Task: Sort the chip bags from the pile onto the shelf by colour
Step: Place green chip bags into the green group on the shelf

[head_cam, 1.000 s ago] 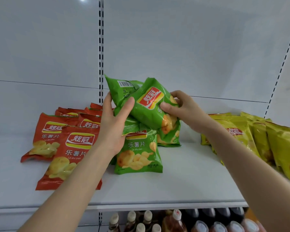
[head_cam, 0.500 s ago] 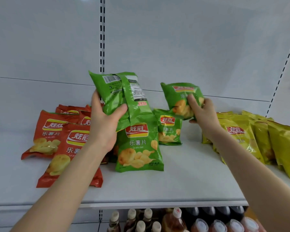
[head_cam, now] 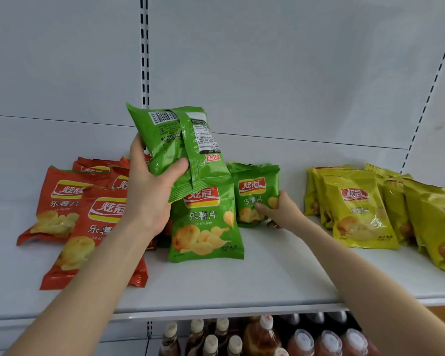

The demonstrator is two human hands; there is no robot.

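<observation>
left hand (head_cam: 149, 194) grips raised green bags (head_cam: 180, 145), upside-down and tilted, just above lying green bag (head_cam: 206, 227); right hand (head_cam: 280, 211) holds upright rear green bag (head_cam: 257, 194) on shelf (head_cam: 242, 278)

The left hand (head_cam: 149, 199) was held up, curled round a bag (head_cam: 177, 147). The right hand (head_cam: 280, 213) was stretched forward, curled round a small bag (head_cam: 257, 194).
</observation>
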